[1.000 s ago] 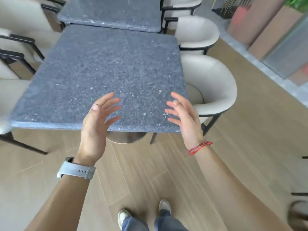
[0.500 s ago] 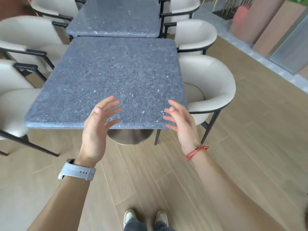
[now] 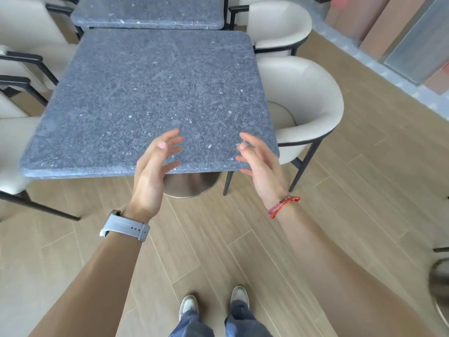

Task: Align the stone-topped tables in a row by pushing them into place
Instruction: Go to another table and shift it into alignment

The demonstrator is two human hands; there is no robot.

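Nearest the camera, two shoes [image 3: 213, 305] stand on the wood-plank floor [image 3: 315, 203] below two blue trouser legs. Above them both bare forearms reach forward: the left wrist wears a grey watch [image 3: 125, 228], the right a red cord bracelet [image 3: 283, 206]. The left hand [image 3: 151, 173] and the right hand [image 3: 261, 166] are held up with palms facing each other and fingers spread, grasping nothing — they sit over the near edge of the near stone-topped table [image 3: 150, 98], though whether any finger touches the stone cannot be told from this angle. That table is a square slab of speckled blue-grey stone on a round metal base [image 3: 192, 184], which shows under the near edge between the two hands. Beyond it a second stone-topped table [image 3: 148, 12] stands with its near edge just beside the first table's far edge, its right corner set a little to the left of the first table's. Cream tub chairs on dark frames crowd both sides: on the right, one chair [image 3: 306, 105] stands close against the near table's side and another [image 3: 277, 25] behind it; on the left, parts of at least three more [image 3: 14, 147] press in, cut off by the picture's edge. At far right a dark chair leg and a blurred round metal base [image 3: 439, 288] show — and along the far right wall stand tall brown panels [image 3: 379, 23].
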